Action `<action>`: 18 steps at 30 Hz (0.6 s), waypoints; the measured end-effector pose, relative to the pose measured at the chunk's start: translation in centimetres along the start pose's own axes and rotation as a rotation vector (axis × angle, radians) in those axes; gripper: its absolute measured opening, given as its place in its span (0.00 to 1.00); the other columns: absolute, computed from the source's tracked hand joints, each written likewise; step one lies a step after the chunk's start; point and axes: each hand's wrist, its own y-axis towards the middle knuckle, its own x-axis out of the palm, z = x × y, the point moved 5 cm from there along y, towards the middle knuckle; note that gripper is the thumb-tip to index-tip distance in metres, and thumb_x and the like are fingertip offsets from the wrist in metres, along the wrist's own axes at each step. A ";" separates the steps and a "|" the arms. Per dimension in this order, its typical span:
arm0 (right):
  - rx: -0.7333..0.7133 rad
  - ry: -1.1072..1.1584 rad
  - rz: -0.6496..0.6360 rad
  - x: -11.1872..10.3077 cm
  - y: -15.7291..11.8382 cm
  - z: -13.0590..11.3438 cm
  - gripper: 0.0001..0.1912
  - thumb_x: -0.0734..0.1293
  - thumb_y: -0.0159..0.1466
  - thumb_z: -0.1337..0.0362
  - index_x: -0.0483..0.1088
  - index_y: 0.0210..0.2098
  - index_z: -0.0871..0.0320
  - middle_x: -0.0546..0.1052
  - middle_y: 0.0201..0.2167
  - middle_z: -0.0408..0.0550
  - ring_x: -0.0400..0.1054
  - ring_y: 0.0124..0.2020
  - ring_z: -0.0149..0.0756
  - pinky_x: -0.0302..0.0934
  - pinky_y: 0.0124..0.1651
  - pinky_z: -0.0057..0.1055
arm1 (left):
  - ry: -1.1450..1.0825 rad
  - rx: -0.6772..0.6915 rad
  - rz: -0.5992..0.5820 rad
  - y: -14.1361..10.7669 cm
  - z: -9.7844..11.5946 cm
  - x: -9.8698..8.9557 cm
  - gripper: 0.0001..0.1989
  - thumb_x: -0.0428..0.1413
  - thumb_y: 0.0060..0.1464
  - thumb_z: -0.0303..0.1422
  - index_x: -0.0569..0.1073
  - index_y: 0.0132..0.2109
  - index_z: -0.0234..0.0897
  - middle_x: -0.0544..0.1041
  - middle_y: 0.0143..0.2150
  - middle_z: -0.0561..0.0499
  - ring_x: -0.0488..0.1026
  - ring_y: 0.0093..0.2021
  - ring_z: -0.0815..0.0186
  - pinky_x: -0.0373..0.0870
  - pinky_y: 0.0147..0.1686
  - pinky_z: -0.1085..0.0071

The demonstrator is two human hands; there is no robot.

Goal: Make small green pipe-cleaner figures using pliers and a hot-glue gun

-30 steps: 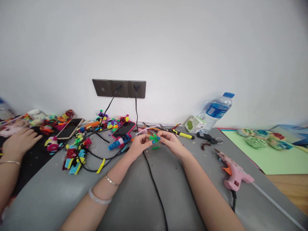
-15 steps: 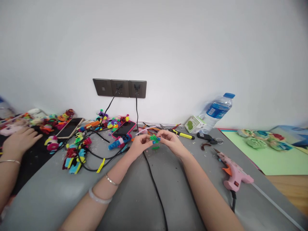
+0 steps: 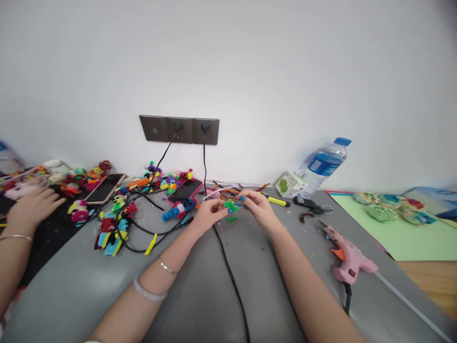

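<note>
The single view comes from a camera on the person's head, over the near side of the grey table (image 3: 200,295), facing forward and down, so that both forearms (image 3: 300,276) run in from the near edge toward the left hand (image 3: 210,215) and right hand (image 3: 260,210) near the middle. Beyond them it faces the white wall (image 3: 250,71) almost square on, and this fills the upper half. It sits close to the work yet looks wide, reaching from another person's hand (image 3: 34,208) on the left to the green sheet (image 3: 396,240) on the right.
</note>
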 end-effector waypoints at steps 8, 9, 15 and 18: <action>0.038 -0.015 -0.126 0.8 -0.3 -0.5 0.16 0.71 0.59 0.49 0.70 0.33 0.55 0.70 0.30 0.44 0.63 0.33 0.35 0.59 0.37 0.31 | 0.029 0.013 -0.035 -0.1 0.3 0.2 0.18 0.64 0.46 0.42 0.76 0.38 0.30 0.67 0.25 0.55 0.61 0.23 0.73 0.61 0.23 0.76; 0.038 -0.008 -0.138 0.9 -0.3 -0.6 0.15 0.71 0.59 0.49 0.70 0.33 0.55 0.70 0.31 0.44 0.63 0.33 0.35 0.59 0.38 0.31 | 0.030 0.015 -0.039 -0.1 0.3 0.2 0.18 0.64 0.46 0.41 0.76 0.38 0.30 0.68 0.25 0.54 0.62 0.23 0.73 0.61 0.23 0.76; 0.017 -0.018 -0.189 0.9 -0.3 -0.4 0.14 0.71 0.60 0.51 0.72 0.33 0.56 0.72 0.32 0.46 0.64 0.33 0.35 0.59 0.37 0.32 | 0.043 0.017 -0.046 -0.1 0.2 0.2 0.17 0.63 0.46 0.41 0.76 0.37 0.30 0.70 0.26 0.53 0.63 0.23 0.73 0.59 0.22 0.76; 0.004 -0.040 -0.178 0.8 -0.3 -0.3 0.14 0.70 0.61 0.52 0.72 0.34 0.56 0.72 0.32 0.46 0.64 0.33 0.35 0.59 0.36 0.31 | 0.049 0.006 -0.054 -0.1 0.0 0.2 0.18 0.64 0.46 0.42 0.76 0.37 0.30 0.71 0.27 0.53 0.63 0.23 0.73 0.58 0.21 0.76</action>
